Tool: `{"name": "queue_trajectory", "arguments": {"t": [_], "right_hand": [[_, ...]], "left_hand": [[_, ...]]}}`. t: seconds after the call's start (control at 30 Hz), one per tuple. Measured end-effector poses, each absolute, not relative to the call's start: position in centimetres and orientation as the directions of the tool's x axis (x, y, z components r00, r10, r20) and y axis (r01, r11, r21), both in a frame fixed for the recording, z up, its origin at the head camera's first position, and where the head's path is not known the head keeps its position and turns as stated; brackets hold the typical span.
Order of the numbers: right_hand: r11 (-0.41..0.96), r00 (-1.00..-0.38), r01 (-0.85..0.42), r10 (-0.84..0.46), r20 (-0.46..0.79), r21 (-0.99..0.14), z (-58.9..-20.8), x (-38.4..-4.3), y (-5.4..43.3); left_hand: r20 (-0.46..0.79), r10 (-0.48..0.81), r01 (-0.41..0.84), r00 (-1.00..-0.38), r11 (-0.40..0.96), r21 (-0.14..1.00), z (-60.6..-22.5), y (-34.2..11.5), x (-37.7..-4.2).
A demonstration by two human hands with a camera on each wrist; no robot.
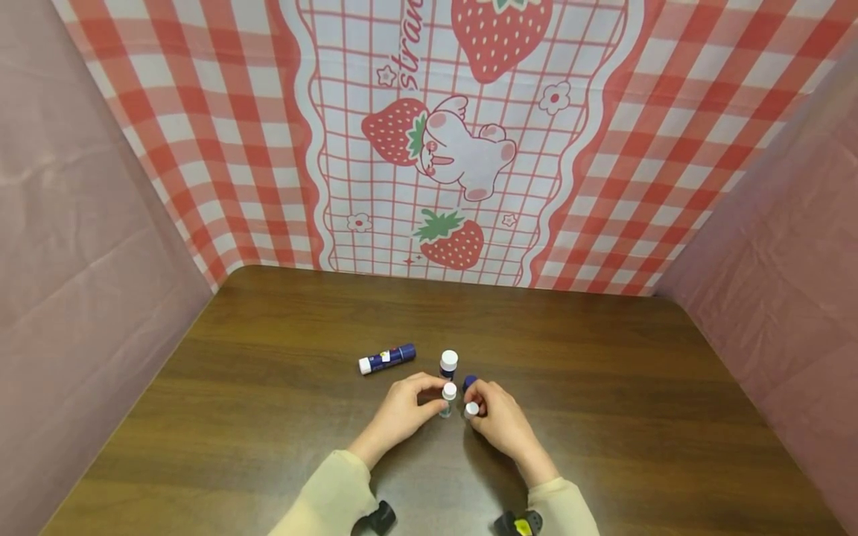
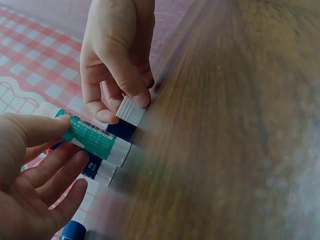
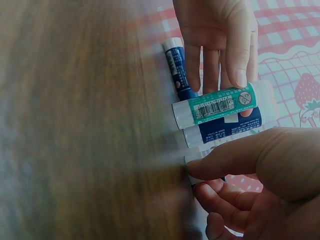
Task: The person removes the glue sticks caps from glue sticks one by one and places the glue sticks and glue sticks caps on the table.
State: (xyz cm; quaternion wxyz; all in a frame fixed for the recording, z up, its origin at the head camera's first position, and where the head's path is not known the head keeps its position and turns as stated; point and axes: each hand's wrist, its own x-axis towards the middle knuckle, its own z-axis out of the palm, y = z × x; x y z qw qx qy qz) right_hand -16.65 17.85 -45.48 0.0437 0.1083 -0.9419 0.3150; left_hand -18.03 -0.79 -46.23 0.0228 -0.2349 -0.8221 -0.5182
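Observation:
A green-labelled glue stick (image 2: 92, 136) with a white cap stands upright on the table. My left hand (image 1: 401, 411) pinches it between thumb and fingers, its other fingers spread loosely in the left wrist view. Just to its right, my right hand (image 1: 501, 420) pinches a small white ribbed cap (image 2: 132, 111) low at the tabletop, thumb on its near side. A dark blue cap-like piece (image 1: 471, 383) shows right behind the white one, partly hidden by the right fingers. Behind the green stick stands a blue glue stick (image 3: 232, 125) with a white top.
Another blue glue stick (image 1: 387, 359) with a white end lies on its side at the back left of the brown wooden table (image 1: 268, 447). A red-checked strawberry cloth (image 1: 462, 164) hangs behind the table, and pink cloth walls (image 1: 87, 260) flank it.

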Motion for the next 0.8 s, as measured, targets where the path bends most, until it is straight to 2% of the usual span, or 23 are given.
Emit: {"name": "queue_trajectory", "arguments": {"t": [0.8], "right_hand": [[0.795,-0.978,-0.207,-0.144,0.154,-0.571,-45.14,-16.51,17.89]], "left_hand": [[0.281,0.375,0.415,-0.883,0.348,0.841,-46.27,-1.09,-18.15]]}}
